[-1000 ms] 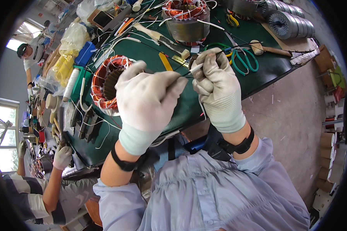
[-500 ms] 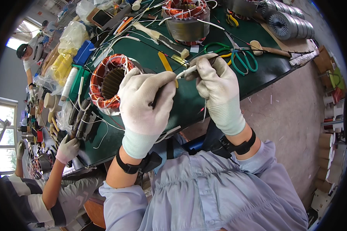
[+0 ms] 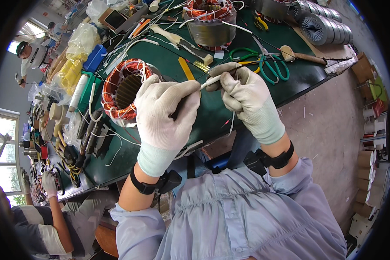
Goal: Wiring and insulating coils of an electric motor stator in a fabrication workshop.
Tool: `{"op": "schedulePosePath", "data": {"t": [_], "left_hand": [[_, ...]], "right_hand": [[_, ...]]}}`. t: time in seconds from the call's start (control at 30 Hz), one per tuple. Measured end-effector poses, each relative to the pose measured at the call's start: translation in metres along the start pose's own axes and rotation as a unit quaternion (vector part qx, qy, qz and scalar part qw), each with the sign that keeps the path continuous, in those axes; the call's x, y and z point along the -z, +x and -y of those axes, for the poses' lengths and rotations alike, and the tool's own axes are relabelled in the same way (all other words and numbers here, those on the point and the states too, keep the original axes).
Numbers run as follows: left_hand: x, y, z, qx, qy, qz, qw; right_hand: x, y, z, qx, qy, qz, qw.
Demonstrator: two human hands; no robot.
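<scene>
My left hand (image 3: pixel 165 113), in a pale work glove, pinches the left end of a short white insulating sleeve (image 3: pixel 210 81) over the green table. Closed at the sleeve's other end is my gloved right hand (image 3: pixel 252 102); its fingers partly hide the wire there. A thin white strand hangs below this hand. Directly left of my left hand lies a motor stator (image 3: pixel 125 93) with copper windings laced in white cord. Just beyond the sleeve are a yellow flat strip (image 3: pixel 186 68) and a small brass-coloured piece (image 3: pixel 201 66).
A second stator (image 3: pixel 210 34) stands at the far side. Scissors (image 3: pixel 274 67), a mallet (image 3: pixel 303 56) and yellow-handled pliers (image 3: pixel 261 23) lie to the right. Metal cores (image 3: pixel 325 29) sit at the far right. Tools and cables crowd the left, where a co-worker's gloved hand (image 3: pixel 50 185) shows.
My right hand and forearm have shifted slightly right and turned a little; the sleeve stays between my hands. The co-worker's hand has moved left, away from the tools on the table.
</scene>
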State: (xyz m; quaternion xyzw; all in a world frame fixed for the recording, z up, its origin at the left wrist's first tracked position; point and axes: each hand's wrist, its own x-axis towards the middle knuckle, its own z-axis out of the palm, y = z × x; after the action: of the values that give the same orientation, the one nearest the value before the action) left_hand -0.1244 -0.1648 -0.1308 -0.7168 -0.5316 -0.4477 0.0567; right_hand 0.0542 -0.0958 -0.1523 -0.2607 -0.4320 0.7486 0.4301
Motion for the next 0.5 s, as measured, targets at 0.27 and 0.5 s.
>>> {"op": "schedulePosePath", "data": {"t": [0.27,0.5], "left_hand": [[-0.001,-0.007,-0.003,0.029,0.01,0.017,0.999],[0.002,-0.01,-0.006,0.119,-0.035,0.012,0.992]], "right_hand": [[-0.017,-0.003,0.005,-0.015,-0.058,-0.022,0.998],[-0.023,0.0,0.0,-0.017,-0.132,-0.02,0.991]]}}
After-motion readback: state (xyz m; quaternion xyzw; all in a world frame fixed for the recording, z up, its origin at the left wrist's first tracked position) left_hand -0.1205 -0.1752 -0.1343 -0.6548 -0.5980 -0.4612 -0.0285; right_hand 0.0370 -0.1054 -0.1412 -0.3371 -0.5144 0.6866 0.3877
